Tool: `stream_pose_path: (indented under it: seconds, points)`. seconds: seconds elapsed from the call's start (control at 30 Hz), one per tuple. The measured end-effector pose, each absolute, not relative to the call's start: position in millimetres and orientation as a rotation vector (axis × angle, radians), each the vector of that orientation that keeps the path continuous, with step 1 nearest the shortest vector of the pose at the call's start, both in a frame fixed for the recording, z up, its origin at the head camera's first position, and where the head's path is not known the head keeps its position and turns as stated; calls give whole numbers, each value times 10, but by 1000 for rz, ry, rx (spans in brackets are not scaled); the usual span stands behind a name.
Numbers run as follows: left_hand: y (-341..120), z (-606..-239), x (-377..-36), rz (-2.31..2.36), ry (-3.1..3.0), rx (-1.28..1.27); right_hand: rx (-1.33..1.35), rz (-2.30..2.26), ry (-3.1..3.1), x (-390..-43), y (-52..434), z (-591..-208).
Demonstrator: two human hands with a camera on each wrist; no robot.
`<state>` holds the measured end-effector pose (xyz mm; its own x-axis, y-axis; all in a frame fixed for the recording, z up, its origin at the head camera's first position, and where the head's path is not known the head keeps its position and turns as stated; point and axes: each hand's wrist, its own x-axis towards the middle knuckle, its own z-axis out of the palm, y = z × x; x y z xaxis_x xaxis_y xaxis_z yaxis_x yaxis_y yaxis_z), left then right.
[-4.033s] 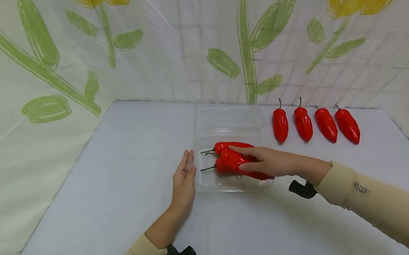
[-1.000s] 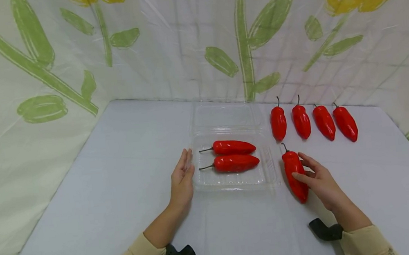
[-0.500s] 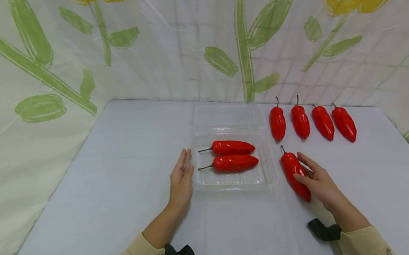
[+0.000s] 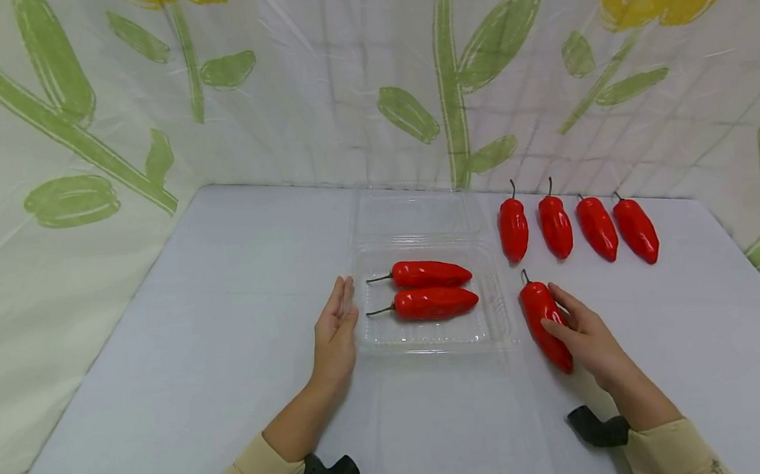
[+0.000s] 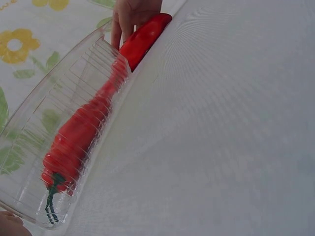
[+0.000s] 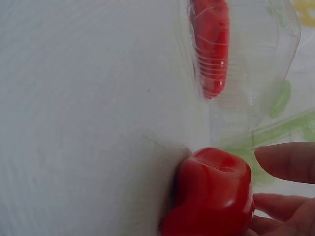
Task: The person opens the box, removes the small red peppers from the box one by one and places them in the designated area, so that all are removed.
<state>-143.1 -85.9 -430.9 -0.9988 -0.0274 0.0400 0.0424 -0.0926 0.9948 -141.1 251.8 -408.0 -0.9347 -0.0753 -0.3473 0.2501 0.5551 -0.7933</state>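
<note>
Head view: white table (image 4: 193,362), flower-print sheets (image 4: 65,107) behind; right grip (image 4: 585,339) grasps pepper (image 4: 540,313), left grip (image 4: 336,333) released.

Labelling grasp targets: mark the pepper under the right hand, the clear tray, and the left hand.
pepper (image 4: 542,311), head view, upper body.
clear tray (image 4: 431,339), head view, bare front floor.
left hand (image 4: 336,338), head view, back of hand.

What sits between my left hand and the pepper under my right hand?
The clear tray holding two peppers lies between left hand and right-hand pepper, in the head view.
</note>
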Motion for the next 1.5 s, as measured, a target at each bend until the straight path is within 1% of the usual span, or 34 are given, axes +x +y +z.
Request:
stream_pose_path:
  seconds: [0.43,0.73,0.97,1.13,1.5]
  points:
    - [-846,-4301,-1429,-2280,-2089,17,157,-1348,2452,-1423,2534,-4023]
    - [-846,-4311,-1430,-2278,-2077,22,224,-1369,2480,-1475,2528,-3919]
    - [-848,-4315,-1429,-2270,-2083,8,72,-1423,2570,-1563,2473,-3711]
    - [-851,-4317,-1429,-2281,-2075,0,-43,-1405,2578,-1636,2350,-3641]
    - [-848,-4304,-1431,-2285,-2085,20,-136,-1268,2617,-1782,2175,-3492]
